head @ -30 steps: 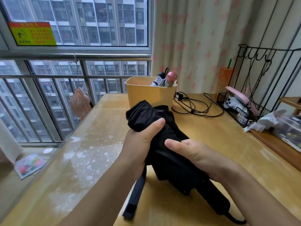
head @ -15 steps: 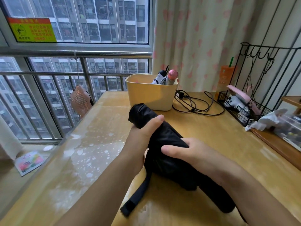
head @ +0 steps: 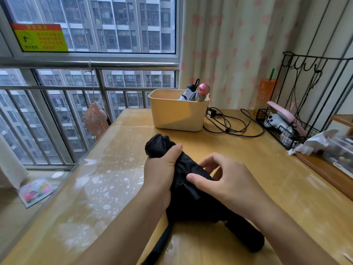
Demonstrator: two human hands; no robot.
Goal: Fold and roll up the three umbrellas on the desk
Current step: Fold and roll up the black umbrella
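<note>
A black folding umbrella lies slanted over the wooden desk, its tip end up and away, its handle toward the lower right. My left hand is wrapped around its upper part, thumb on top. My right hand rests on the fabric in the middle, thumb pressing a fold, fingers partly lifted. A black closing strap hangs down from the canopy. Two other folded umbrellas, one grey and white, one with a pink knob, stand in a cream tub at the back.
Black cables lie right of the tub. A black wire rack with small items and a crumpled white cloth sit at the right edge. A small orange fan stands beyond the desk's left edge by the window railing.
The canopy has been gathered tighter around the shaft. My right hand has loosened, its fingers lifting off the fabric. The umbrella sits slightly lower on the desk.
</note>
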